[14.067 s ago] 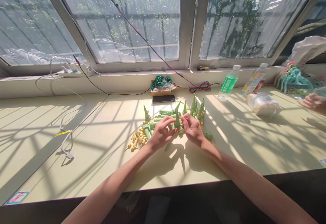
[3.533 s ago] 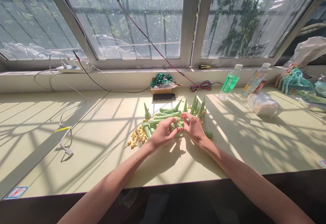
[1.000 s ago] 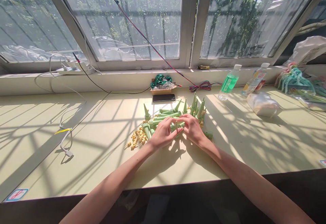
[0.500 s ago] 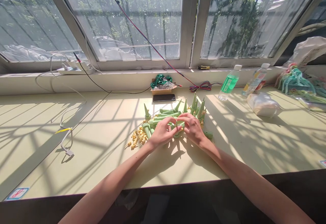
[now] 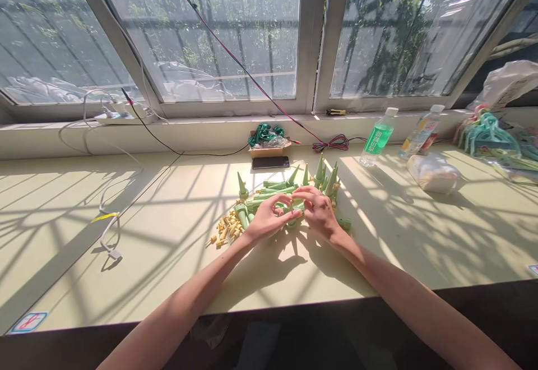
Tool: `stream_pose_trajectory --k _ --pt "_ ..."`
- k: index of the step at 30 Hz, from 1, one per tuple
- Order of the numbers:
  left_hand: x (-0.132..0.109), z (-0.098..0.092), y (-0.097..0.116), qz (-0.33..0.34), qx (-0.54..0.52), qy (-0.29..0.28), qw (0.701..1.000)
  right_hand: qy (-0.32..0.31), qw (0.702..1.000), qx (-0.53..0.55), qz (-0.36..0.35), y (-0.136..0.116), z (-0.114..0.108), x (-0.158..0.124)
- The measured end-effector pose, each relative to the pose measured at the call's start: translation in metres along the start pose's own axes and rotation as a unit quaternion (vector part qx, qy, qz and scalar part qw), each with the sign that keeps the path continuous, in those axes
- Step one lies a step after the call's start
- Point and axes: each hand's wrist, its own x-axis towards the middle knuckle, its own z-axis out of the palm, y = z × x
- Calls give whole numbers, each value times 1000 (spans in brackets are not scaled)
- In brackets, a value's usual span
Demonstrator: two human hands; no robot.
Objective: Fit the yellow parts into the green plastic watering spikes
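Note:
My left hand (image 5: 266, 220) and my right hand (image 5: 318, 211) meet over a pile of green cone-shaped spikes (image 5: 269, 190) on the pale table (image 5: 168, 235). Between the fingers of both hands stands one green spike (image 5: 291, 213), point up. Several more spikes stand upright behind my right hand (image 5: 327, 177). A heap of small yellow pieces (image 5: 227, 227) lies just left of my left hand.
A dark phone (image 5: 270, 162) and a small box with green wire (image 5: 267, 140) sit behind the pile. Two bottles (image 5: 377, 136) and a white bag (image 5: 434, 172) stand at the right. A white cable (image 5: 110, 235) lies at the left; a power strip (image 5: 121, 115) rests on the sill.
My hands stay at the pile. My right-hand fingers have lifted slightly and the green spike between the hands now stands more upright.

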Motion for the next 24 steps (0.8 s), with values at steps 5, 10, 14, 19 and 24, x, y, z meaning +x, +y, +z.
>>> stream_pose_trajectory --k 5,10,14,19,24 --pt "0 0 0 -8 -18 3 1000 -2 1000 13 -1 0 0 1" --pt "0 1 4 -30 -40 6 999 3 998 50 22 -2 1 1" --pt "1 0 5 -47 -76 3 996 -3 996 80 47 -3 3 1" --pt "1 -1 3 -27 -59 -3 998 -16 989 123 76 -4 3 1" --pt "1 -2 -1 -23 -31 -7 999 -31 983 145 105 -8 2 2"
